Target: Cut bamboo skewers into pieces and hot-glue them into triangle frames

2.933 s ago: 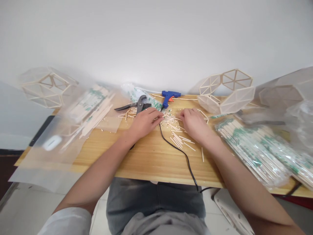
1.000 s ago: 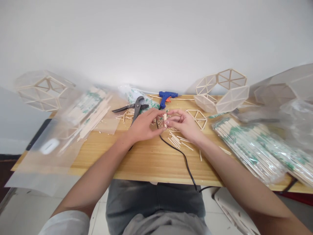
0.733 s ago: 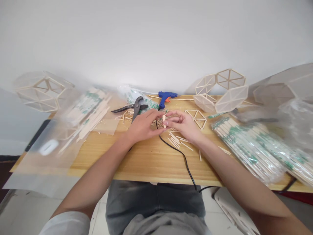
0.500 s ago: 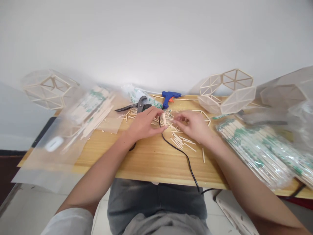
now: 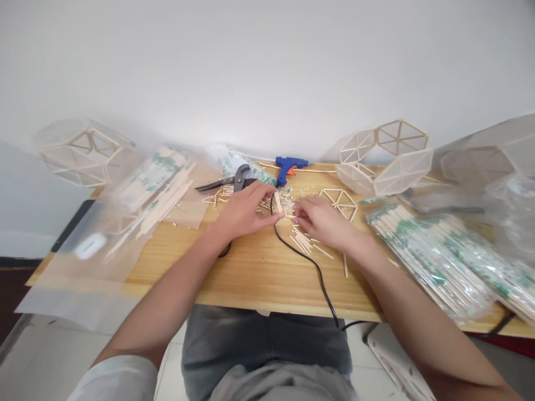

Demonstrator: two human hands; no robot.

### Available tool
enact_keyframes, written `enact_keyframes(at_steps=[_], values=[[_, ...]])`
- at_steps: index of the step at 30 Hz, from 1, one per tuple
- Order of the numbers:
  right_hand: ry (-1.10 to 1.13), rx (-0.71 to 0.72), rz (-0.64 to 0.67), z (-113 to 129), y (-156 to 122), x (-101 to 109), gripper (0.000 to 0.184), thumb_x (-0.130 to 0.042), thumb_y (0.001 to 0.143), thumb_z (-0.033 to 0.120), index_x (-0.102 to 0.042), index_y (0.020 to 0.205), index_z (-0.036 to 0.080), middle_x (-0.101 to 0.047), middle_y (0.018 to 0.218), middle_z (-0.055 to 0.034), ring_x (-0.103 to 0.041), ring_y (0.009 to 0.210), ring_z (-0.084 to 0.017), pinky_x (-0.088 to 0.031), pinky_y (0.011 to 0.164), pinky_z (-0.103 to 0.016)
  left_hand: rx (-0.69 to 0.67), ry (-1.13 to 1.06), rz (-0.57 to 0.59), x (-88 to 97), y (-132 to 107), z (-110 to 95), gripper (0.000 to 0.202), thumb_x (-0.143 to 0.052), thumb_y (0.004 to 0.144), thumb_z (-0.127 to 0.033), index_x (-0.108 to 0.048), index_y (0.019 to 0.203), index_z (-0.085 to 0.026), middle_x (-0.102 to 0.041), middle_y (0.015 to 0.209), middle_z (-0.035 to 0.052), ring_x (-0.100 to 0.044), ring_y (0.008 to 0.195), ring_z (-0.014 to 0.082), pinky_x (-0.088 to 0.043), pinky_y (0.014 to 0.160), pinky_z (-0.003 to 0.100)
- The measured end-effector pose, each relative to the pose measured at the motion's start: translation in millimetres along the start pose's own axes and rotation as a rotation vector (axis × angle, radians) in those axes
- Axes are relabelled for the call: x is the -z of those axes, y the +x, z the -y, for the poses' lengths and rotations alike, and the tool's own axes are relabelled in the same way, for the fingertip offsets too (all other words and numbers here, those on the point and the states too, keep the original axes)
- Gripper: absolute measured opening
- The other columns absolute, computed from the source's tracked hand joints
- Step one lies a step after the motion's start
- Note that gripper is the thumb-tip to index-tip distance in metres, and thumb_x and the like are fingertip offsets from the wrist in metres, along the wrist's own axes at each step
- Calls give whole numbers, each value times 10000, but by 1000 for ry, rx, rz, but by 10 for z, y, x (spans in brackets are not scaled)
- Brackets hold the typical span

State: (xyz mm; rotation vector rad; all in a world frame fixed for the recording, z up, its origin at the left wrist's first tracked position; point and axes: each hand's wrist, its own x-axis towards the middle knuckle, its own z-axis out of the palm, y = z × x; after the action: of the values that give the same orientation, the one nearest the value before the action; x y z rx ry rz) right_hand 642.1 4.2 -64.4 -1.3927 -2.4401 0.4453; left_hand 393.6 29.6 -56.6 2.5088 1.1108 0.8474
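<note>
My left hand (image 5: 248,210) pinches a few short wooden sticks (image 5: 278,204) upright between thumb and fingers. My right hand (image 5: 320,218) is just right of it, with thumb and fingertips closed on the end of a short wooden stick (image 5: 291,216) low over the table. More cut sticks (image 5: 301,240) lie loose below that hand. A flat wooden frame with spokes (image 5: 339,201) rests behind its knuckles. Beyond my left hand lie dark-handled pliers (image 5: 239,178), and a blue glue gun (image 5: 287,169) is farther back.
A black cord (image 5: 320,273) crosses the wooden table (image 5: 251,273) and drops over its front edge. Bagged sticks (image 5: 430,256) lie at the right. Built wooden lattice shapes stand at the back right (image 5: 401,139) and left (image 5: 87,153). A translucent sheet (image 5: 112,267) covers the left side.
My right hand has come slightly left and down, its fingers closing from apart onto a stick. The spoked frame behind it shows more. My left hand keeps its sticks nearly in place.
</note>
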Motion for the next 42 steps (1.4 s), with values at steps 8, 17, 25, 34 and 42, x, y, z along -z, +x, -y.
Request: enact_keyframes(at_steps=[8, 17, 25, 34, 42], values=[[853, -220, -165, 134, 47, 45, 330, -600, 986, 511, -655, 936, 189, -646, 846, -16, -545, 755, -164, -433, 728, -300, -107, -29, -29, -30, -9, -86, 429, -726, 919, -437, -586, 1246, -198, -707, 1120, 74, -694, 960, 203, -566, 819, 316], [1360, -317, -111, 294, 87, -149, 434, -850, 770, 568, -802, 1040, 232, -766, 976, -26, -648, 862, -171, -517, 855, -324, -94, -74, -30, -61, 0, -110, 423, -732, 922, -440, -579, 1237, -202, -715, 1143, 81, -715, 975, 201, -588, 816, 309], [1336, -370, -126, 286, 84, -161, 420, -860, 754, 585, -840, 1006, 250, -803, 1004, -31, -690, 922, -188, -533, 883, -336, -115, -36, -1, -72, 4, -93, 388, -698, 951, -454, -591, 1226, -202, -721, 1154, 92, -720, 988, 210, -595, 823, 327], [1513, -425, -91, 359, 71, -130, 449, -921, 711, 543, -807, 1015, 232, -821, 1002, -56, -762, 955, -220, -588, 943, -382, -260, 1, -103, -116, 29, -96, 407, -715, 941, -463, -599, 1220, -190, -695, 1186, 121, -708, 1073, 231, -602, 900, 356], [1527, -384, -51, 349, 82, -143, 449, -914, 731, 548, -755, 971, 203, -819, 931, -61, -782, 926, -215, -619, 909, -371, -243, -24, -72, -117, 21, -100, 439, -739, 923, -489, -602, 1228, -205, -700, 1191, 110, -712, 1080, 224, -600, 901, 345]])
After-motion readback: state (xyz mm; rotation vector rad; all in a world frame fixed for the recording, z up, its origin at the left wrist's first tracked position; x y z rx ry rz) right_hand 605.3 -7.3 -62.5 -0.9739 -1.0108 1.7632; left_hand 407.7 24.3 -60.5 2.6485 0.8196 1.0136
